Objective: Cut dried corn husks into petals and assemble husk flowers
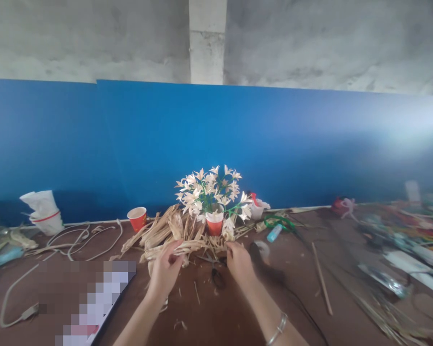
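My left hand (168,264) is closed at the near edge of a pile of dried husks (160,229). A pale husk strip (193,246) runs from its fingertips towards my right hand (240,262). The right fingers are pinched together below a pale husk flower. What lies between them is too small to make out. Just beyond the hands stands a red and white paper cup (214,227), holding a bunch of white flowers (209,188) on green stems. Dark-handled scissors (217,278) lie on the brown table (202,317) between my wrists.
Left of the pile stand a red paper cup (137,219) and a white cup (46,218) stuffed with tissue, near a white cable (70,245). A tape roll (262,249), a blue tube (274,233) and a thin stick (322,278) lie right. Blurred clutter fills the far right.
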The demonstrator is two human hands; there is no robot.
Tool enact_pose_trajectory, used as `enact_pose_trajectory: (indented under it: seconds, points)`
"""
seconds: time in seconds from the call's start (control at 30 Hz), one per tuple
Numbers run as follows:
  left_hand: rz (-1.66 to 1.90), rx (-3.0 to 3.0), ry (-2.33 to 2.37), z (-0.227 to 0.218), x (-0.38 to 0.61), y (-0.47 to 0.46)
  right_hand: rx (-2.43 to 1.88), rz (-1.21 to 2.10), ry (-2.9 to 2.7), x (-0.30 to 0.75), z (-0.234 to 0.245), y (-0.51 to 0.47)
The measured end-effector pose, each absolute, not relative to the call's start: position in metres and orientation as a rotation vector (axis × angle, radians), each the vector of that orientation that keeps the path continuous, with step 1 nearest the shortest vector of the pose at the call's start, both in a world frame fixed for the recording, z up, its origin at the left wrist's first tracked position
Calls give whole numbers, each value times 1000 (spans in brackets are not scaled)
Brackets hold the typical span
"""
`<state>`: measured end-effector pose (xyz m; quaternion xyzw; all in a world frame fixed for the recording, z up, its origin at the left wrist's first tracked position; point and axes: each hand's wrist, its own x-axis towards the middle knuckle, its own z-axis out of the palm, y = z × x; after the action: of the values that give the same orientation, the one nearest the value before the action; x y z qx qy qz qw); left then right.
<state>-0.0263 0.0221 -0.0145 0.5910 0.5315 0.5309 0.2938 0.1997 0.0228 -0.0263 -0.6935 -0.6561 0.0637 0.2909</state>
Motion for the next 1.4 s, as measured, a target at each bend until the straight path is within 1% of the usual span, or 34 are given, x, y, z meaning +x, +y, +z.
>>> enact_pose_trajectory:
  seconds: [0.13, 0.43, 0.6, 0.73, 0.9, 1.13, 1.27, 1.4]
  points:
    - [1387, 1796, 1379, -27, -29, 30, -1939, 147, -1751, 197, -25, 19]
    - [1654, 1747, 1409, -29, -37, 34, -2081, 79, -1725, 193, -15, 16]
    - [1640, 1730, 1382, -33, -37, 35, -1893, -143, -1800, 184, -13, 12]
    - [1648, 1675, 1350, -34, -35, 35, -1749, -53, -2006, 172, -17, 7]
    - [1643, 1627, 1311, -32, -33, 33, -1757, -4, -2115, 165, -29, 9]
    - [1679, 1650, 1345, -32, -33, 33, -1766, -29, -1954, 170, -24, 11]
    - [1679, 1670, 1376, -33, -33, 35, -1647, -47, -1870, 176, -25, 11]
    - [1650, 1567, 1268, -35, -29, 35, -1514, -43, -1777, 179, -30, 12]
